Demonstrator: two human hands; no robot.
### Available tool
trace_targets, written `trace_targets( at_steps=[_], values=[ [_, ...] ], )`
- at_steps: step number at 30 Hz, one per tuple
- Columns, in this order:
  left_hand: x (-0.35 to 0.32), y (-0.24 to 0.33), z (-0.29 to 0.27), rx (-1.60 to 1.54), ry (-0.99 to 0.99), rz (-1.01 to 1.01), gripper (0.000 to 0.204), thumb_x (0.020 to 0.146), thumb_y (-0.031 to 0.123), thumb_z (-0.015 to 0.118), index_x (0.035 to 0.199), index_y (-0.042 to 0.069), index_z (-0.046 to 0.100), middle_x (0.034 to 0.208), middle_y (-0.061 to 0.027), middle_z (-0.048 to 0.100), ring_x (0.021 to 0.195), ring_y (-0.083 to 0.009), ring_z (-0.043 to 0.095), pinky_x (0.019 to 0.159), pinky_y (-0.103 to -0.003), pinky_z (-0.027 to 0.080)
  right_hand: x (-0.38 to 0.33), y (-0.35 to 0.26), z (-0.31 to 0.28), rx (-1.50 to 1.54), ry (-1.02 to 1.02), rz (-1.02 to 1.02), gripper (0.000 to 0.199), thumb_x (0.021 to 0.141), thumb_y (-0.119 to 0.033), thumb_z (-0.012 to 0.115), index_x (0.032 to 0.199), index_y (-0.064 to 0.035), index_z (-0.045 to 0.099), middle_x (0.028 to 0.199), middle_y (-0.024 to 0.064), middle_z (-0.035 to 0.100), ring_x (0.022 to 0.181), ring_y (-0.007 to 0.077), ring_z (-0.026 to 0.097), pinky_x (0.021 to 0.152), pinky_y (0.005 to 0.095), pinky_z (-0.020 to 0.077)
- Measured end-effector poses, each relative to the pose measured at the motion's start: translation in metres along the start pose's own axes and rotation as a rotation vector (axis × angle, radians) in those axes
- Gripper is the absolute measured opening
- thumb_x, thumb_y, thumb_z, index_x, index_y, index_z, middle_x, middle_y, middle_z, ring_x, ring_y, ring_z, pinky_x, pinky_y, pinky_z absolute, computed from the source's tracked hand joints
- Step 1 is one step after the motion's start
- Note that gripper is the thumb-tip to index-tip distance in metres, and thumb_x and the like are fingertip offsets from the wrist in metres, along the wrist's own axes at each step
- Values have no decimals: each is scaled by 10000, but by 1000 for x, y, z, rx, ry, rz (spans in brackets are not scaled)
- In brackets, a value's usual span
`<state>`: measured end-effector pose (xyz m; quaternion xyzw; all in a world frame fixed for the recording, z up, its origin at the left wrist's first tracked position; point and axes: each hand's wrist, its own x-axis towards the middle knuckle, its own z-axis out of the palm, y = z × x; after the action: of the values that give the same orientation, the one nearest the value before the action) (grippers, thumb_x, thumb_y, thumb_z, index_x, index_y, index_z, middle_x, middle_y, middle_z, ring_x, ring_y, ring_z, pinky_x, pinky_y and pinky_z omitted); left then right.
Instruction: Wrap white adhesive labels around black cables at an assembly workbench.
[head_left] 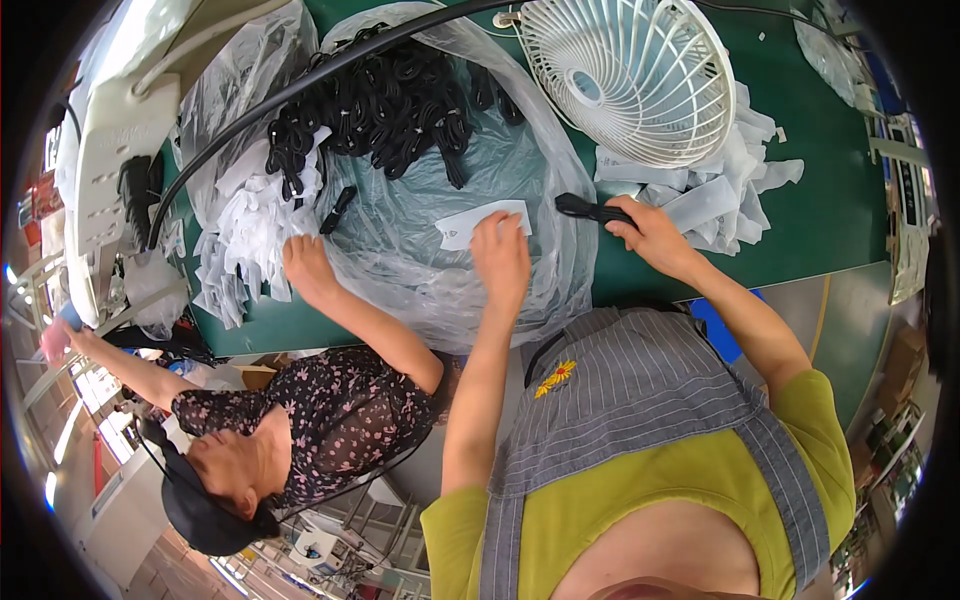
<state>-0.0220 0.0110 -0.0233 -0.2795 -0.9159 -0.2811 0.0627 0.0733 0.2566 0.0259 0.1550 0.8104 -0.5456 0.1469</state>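
Observation:
In my right hand (pixel 648 238) is a folded bundle of black cable (pixel 592 209), gripped at one end between thumb and fingers. The rest of the bundle points left over the edge of a large clear plastic bag (pixel 570 260). My left hand (pixel 501 262) has its fingers bent onto a small white plastic sleeve (pixel 458 230), just above that bag's near part. Many more black cable bundles (pixel 380 110) lie heaped in the far part of the large bag. One loose cable bundle (pixel 339 210) lies apart, close to a co-worker's hand.
A white fan (pixel 640 80) stands at the far right, above a pile of translucent sleeves (pixel 720 205). Left lies another heap of white sleeves (pixel 262 225). A co-worker (pixel 340 420) reaches in from the left. A thick black hose (pixel 300 85) arches over the green table (pixel 820 220).

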Motion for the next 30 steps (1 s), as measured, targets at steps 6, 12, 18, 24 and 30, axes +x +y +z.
trace_targets(
  at_steps=[6, 12, 18, 24, 30],
  values=[
    [6, -32, 45, 148, -247, -19, 166, 861, 50, 617, 1022, 78, 647, 928, -110, 610, 914, -313, 578, 756, -422, 462, 4, -4, 22, -91, -5, -91, 258, 925, -205, 604, 1131, -63, 541, 882, 175, 634, 819, 387, 608, 699, 454, 457],
    [6, -17, 21, -185, -94, -75, 97, 879, 58, 615, 964, 51, 661, 871, -102, 638, 776, -295, 609, 688, -392, 500, 9, 0, 33, -222, 89, -247, 259, 925, -210, 598, 1139, -76, 540, 964, 165, 641, 841, 388, 619, 709, 474, 473],
    [17, 13, -5, -307, -11, -145, 129, 851, -6, 631, 972, 31, 651, 928, -109, 637, 815, -284, 614, 715, -386, 500, 21, -19, 33, -343, 20, -294, 278, 917, -215, 607, 1148, -79, 535, 977, 159, 646, 851, 381, 634, 707, 477, 492],
    [26, 48, -25, -295, 75, 161, 169, 812, -58, 630, 956, 29, 631, 1001, -124, 607, 943, -314, 575, 818, -388, 471, 20, -43, 33, -95, 37, -92, 386, 880, -285, 668, 1180, -86, 527, 840, 143, 653, 738, 379, 641, 644, 462, 494],
    [50, 81, -64, -427, 165, 30, 169, 787, -23, 662, 942, 26, 616, 990, -115, 601, 915, -310, 577, 788, -405, 453, -7, -109, -6, -48, 29, -144, 678, 812, -251, 760, 1368, -116, 397, 750, 82, 566, 619, 232, 575, 577, 365, 474]
  ],
)
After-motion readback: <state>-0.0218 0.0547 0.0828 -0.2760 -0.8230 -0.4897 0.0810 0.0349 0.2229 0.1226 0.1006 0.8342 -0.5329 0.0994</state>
